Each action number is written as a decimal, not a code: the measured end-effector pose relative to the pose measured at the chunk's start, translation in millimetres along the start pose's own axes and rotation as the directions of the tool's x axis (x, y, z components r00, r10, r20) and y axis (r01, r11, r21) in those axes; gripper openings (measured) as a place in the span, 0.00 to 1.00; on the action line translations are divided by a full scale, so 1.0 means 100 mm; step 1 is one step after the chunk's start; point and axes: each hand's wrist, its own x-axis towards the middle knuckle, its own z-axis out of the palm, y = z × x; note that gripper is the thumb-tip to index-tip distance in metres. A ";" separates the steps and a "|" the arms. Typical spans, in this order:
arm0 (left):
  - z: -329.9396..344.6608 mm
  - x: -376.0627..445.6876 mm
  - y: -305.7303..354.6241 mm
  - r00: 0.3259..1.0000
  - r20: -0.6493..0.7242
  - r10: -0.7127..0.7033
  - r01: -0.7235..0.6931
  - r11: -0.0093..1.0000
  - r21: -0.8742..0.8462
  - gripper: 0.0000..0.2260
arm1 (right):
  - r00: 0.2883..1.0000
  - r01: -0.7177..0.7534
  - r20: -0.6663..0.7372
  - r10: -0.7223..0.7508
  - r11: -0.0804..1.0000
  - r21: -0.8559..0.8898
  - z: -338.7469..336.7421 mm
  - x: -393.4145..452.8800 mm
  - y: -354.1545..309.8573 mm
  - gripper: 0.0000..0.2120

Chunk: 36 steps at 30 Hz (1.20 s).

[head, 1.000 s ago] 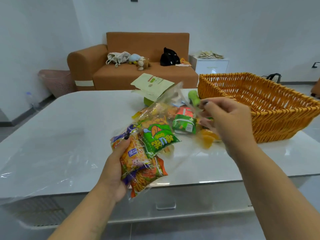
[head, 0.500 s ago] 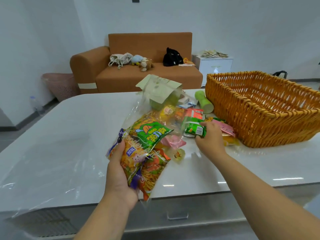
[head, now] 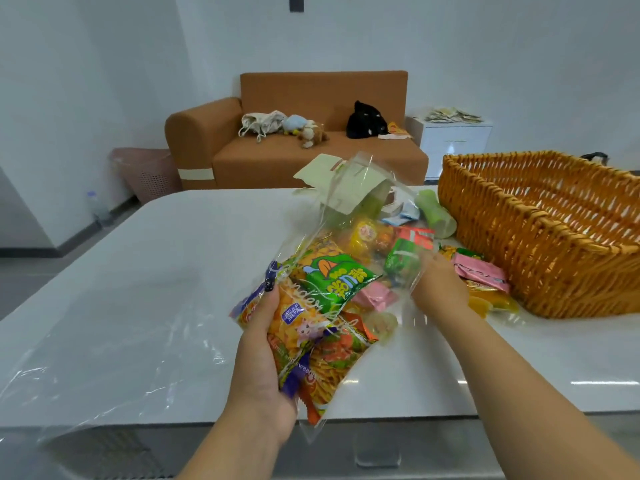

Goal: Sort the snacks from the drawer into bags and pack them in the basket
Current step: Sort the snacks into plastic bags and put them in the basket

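My left hand (head: pixel 263 368) grips a clear plastic bag (head: pixel 332 216) by its lower end, above the table's near edge. Inside the bag lie several snack packs, among them an orange one (head: pixel 301 327) and a green one (head: pixel 341 278). My right hand (head: pixel 438 289) holds a small green snack pack (head: pixel 401 261) at the bag's open right side. More loose snacks, including a pink pack (head: pixel 481 275), lie on the white table (head: pixel 173 271) beside the wicker basket (head: pixel 540 237), which stands at the right.
A pale green box (head: pixel 341 181) and a green cylinder (head: pixel 434 213) stand behind the snacks. Clear plastic film (head: pixel 86 358) lies on the table's left. Beyond the table are an orange sofa (head: pixel 311 133), a white cabinet (head: pixel 453 143) and a pink bin (head: pixel 145 171).
My right hand went down to the table, picked up the small green pack and has brought it to the bag's opening. The left hand keeps holding the bag.
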 end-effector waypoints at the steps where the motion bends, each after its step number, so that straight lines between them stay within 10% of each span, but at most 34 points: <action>1: 0.00 -0.02 0.02 1.000 0.000 -0.001 0.001 1.000 0.004 0.13 | 0.993 0.051 0.103 -0.051 0.999 -0.002 0.02 0.00 0.04 0.33; 11: -0.06 -0.12 0.11 1.000 0.011 -0.009 0.008 0.997 0.079 0.15 | 0.979 -0.059 0.173 0.108 0.961 -0.269 -0.03 -0.25 -0.08 0.44; 18: -0.03 -0.13 0.09 0.999 0.031 -0.031 0.028 0.994 0.101 0.17 | 0.968 -0.044 0.232 0.093 0.977 -0.208 -0.19 -0.31 -0.01 0.29; 24: -0.03 -0.13 0.10 0.999 0.018 -0.029 0.026 0.993 0.113 0.19 | 0.990 -0.119 -0.071 0.120 0.993 0.020 -0.73 -0.81 -0.05 0.09; 26: -0.05 -0.14 0.09 0.999 0.020 -0.037 0.034 0.989 0.144 0.22 | 0.946 -0.254 -0.037 0.323 0.803 0.539 -0.85 -0.95 -0.02 0.08; 27: -0.05 -0.15 0.09 0.999 0.024 -0.042 0.038 0.986 0.162 0.22 | 0.907 -0.311 0.085 0.412 0.519 0.796 -0.92 -1.01 -0.01 0.08; 29: -0.07 -0.18 0.10 0.998 0.034 -0.043 0.036 0.980 0.197 0.21 | 0.869 -0.336 0.328 0.369 -0.045 0.941 -1.11 -1.17 0.00 0.12; 31: -0.10 -0.20 0.11 0.999 0.040 -0.032 0.021 0.970 0.243 0.23 | 0.885 -0.324 0.403 0.233 -0.313 0.893 -1.26 -1.27 0.02 0.16; 36: -0.25 -0.23 0.13 0.999 0.051 -0.003 -0.015 0.936 0.352 0.27 | 0.962 -0.227 0.257 0.089 -0.252 0.941 -1.46 -1.37 0.00 0.14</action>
